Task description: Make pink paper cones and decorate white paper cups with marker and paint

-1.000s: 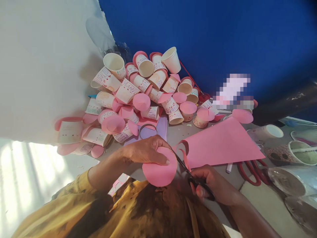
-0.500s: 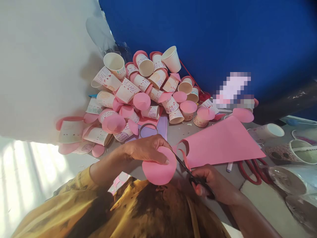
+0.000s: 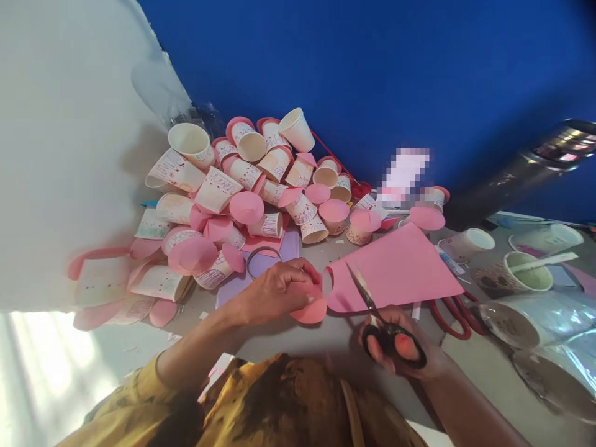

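Note:
My left hand (image 3: pixel 279 292) pinches a round pink paper disc (image 3: pixel 313 311), tilted and partly hidden by the fingers. In my right hand (image 3: pixel 414 347) is a pair of scissors (image 3: pixel 371 304) with black handles, thumb and fingers through the loops. The blades point up and left and are slightly parted, apart from the disc. Beyond the blades lies a large pink paper sheet (image 3: pixel 400 267) with a curved cut at its left end. A metal ring (image 3: pixel 249 264) rests on purple paper (image 3: pixel 291 245) just behind my left hand.
Decorated paper cups (image 3: pixel 216 189) with pink discs are heaped against the wall. Red-handled scissors (image 3: pixel 449 323), clear plastic-wrapped cups (image 3: pixel 526 323) and a cup holding a white stick (image 3: pixel 535 273) stand at right. A dark bottle (image 3: pixel 503 180) leans behind.
The scissors have come away from the disc and turned upward. My left hand has tilted the disc and moved it slightly back. The view has shifted right.

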Demonstrator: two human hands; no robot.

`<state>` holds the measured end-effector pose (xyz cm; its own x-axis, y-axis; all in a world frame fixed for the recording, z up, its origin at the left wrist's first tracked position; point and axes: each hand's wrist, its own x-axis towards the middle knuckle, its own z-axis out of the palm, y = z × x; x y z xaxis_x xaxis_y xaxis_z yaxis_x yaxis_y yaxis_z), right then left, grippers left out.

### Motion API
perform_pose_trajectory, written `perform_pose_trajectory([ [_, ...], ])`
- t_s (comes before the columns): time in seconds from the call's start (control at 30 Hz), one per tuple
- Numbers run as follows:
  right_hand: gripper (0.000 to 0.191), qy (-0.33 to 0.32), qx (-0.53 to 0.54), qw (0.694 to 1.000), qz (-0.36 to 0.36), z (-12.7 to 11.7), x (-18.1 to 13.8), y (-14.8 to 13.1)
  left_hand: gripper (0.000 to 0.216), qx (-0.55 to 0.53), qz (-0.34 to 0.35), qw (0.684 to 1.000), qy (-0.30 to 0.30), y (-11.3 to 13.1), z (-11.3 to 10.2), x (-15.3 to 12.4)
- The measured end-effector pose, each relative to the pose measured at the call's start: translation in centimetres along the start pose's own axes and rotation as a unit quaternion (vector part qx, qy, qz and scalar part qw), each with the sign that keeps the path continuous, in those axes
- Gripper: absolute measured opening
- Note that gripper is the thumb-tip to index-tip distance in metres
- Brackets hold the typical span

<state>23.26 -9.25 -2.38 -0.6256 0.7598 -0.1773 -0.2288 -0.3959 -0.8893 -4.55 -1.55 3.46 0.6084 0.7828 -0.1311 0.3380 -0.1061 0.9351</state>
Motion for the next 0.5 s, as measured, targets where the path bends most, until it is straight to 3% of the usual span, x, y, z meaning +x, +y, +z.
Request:
perform_pose_trajectory([
  [0.13, 0.071, 0.137, 0.026, 0.99, -0.035, -0.6, 0.2, -0.3, 0.013, 0.031, 0.051, 0.998, -0.026, 0.1, 0.2, -0.5],
  [0.23, 0.067, 0.177, 0.053, 0.982, -0.023, -0.8, 0.2, -0.6, 0.016, 0.064, 0.074, 0.995, -0.019, -0.3, 0.6, -0.8],
  [0.37, 0.069, 0.14, 0.066, 0.987, 0.048, 0.4, -1.4, -1.5, 0.028, 0.136, 0.084, 0.987, -0.023, -0.9, 1.2, -1.4],
  [0.5, 0.084, 0.073, -0.043, 0.982, 0.171, 2.2, -4.8, -2.0, 0.03, 0.136, 0.089, 0.987, -0.005, -1.3, 1.7, -2.0],
])
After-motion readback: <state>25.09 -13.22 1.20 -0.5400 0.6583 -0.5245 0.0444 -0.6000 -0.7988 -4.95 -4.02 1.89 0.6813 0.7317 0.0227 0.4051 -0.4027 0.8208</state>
